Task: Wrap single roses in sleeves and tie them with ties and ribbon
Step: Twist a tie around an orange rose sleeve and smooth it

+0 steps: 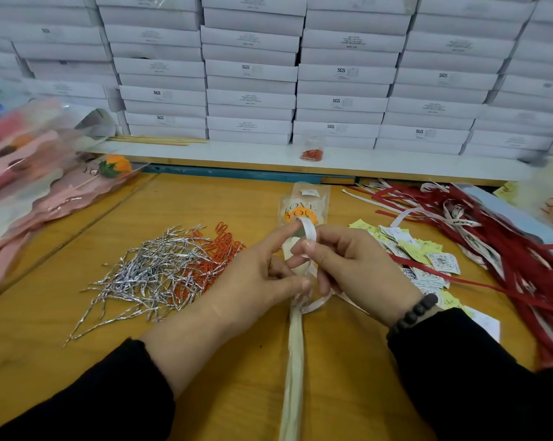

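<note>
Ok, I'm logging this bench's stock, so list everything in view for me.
Sleeved rose: one, orange in a clear sleeve, centre of the table.
White ribbon: one, looped at the sleeve neck.
Twist ties: a pile, silver, left of centre.
Clips: a pile, orange, beside the ties.
Ribbons: a heap, red and white, right.
Paper tags: many, yellow and white, right of the hands.
Wrapped roses: several, pink sleeves, far left.
Boxes: many, white, stacked behind.
Left hand: pinches the ribbon.
Right hand: pinches the ribbon.

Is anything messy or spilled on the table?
Yes. Silver twist ties lie in a loose tangled heap, mixed with orange paper clips, left of the hands. Small yellow and white paper tags are scattered right.
</note>
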A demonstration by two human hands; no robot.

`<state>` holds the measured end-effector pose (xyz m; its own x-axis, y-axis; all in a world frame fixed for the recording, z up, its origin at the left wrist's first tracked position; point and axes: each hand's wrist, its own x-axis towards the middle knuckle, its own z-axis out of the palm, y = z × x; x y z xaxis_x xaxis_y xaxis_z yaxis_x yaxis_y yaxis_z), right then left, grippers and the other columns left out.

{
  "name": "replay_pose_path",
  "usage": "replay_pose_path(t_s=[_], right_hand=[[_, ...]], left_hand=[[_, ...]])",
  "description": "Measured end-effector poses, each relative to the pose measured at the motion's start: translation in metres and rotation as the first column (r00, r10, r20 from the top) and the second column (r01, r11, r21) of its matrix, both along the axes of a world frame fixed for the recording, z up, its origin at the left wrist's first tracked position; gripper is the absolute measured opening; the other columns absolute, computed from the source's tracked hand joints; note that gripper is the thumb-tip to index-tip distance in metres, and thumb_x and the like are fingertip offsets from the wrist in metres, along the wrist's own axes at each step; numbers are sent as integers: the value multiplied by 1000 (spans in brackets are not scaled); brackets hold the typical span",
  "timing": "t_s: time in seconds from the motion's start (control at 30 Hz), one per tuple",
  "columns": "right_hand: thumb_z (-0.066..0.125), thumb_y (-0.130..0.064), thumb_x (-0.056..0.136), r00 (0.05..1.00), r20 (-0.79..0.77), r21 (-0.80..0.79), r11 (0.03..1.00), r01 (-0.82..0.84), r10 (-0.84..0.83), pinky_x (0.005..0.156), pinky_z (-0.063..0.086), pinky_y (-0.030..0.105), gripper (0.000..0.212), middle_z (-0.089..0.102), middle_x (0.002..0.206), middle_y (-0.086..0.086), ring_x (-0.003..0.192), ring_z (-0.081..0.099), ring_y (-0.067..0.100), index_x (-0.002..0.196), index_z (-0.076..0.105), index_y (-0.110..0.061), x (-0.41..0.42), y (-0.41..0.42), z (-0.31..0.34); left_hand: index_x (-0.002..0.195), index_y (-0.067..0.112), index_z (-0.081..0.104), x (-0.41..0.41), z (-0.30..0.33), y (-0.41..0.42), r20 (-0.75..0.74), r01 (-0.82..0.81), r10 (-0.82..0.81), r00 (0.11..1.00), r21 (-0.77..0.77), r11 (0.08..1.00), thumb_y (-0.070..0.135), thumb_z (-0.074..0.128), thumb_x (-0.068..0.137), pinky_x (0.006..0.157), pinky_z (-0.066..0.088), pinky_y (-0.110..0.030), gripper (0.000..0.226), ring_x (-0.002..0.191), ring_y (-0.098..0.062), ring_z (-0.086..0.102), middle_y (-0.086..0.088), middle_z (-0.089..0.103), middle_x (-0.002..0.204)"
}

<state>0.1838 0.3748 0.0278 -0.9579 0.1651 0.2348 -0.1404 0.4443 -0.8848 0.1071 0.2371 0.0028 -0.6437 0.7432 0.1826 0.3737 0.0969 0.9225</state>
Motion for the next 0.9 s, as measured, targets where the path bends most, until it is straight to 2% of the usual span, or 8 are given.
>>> replay_pose_path(t_s=[0.13, 0.23, 0.37, 0.57, 0.7, 0.77, 0.83, 0.9], right_hand=[[53, -15, 93, 1000, -5, -18, 1000, 15, -15, 41, 38, 12, 8, 59, 44, -9, 35, 50, 4, 93, 53, -7, -2, 0, -3], [55, -18, 92, 998, -13, -52, 997, 62, -62, 37, 38, 15, 13, 58, 42, -3, 33, 51, 8, 92, 47, -7, -3, -2, -5], [59, -23, 89, 990, -14, -95, 985, 141, -143, 34, 37, 16, 23, 55, 39, -2, 30, 49, 9, 89, 46, -5, -5, -6, -7], [57, -25, 91, 987, 14, -103, 982, 159, -159, 36, 36, 14, 22, 50, 35, -6, 30, 45, 5, 80, 48, -7, -4, -5, -9], [60, -23, 88, 995, 41, -149, 984, 96, -90, 42, 39, 15, 17, 59, 55, -8, 40, 49, 6, 95, 49, -12, -2, 4, -3], [64, -5, 83, 999, 48, -130, 992, -12, 18, 48, 42, 17, 36, 60, 78, -4, 51, 49, 10, 108, 48, -24, 1, 10, -1], [62, 4, 80, 997, 32, 29, 997, -72, 71, 51, 41, 18, 60, 57, 89, -5, 55, 45, 11, 119, 45, -38, 3, 13, -2], [60, 2, 81, 1000, 1, 259, 966, -26, 26, 54, 38, 12, 60, 53, 90, -10, 55, 43, 2, 118, 46, -44, 3, 13, -6]], left_hand=[[116, 25, 54, 2, 1, 1, -9, 22, -22, 1000, 7, 1000, 10, 62, 88, 66, 53, -18, 33, 67, 7, 62, -36, 58, 74], [101, 21, 55, 3, -2, 3, -66, -41, 41, 997, 5, 999, 14, 62, 88, 61, 52, -26, 17, 56, -9, 58, -31, 58, 69], [90, 28, 52, 6, -4, 5, -137, -96, 100, 986, 34, 995, 20, 65, 87, 58, 48, -45, 15, 55, -32, 53, -24, 56, 63], [77, 19, 51, 5, -5, 6, -60, -123, 124, 991, 12, 992, 13, 59, 90, 70, 48, -65, 16, 71, -52, 57, -39, 57, 76], [75, 12, 50, 2, -5, 5, 38, -151, 150, 988, 41, 988, 6, 58, 89, 64, 58, -43, 18, 62, -30, 67, -27, 65, 70], [74, 10, 50, 2, -5, 5, 73, -149, 145, 987, 55, 987, 5, 58, 89, 60, 55, -35, 17, 57, -18, 66, -12, 68, 63], [74, 10, 51, 1, -5, 5, 70, -155, 152, 986, 48, 987, 5, 59, 89, 63, 55, -37, 17, 60, -21, 63, -9, 68, 62], [73, 10, 52, 1, -4, 5, 67, -153, 150, 986, 52, 987, 5, 59, 88, 64, 55, -36, 18, 62, -23, 62, -8, 68, 63]])
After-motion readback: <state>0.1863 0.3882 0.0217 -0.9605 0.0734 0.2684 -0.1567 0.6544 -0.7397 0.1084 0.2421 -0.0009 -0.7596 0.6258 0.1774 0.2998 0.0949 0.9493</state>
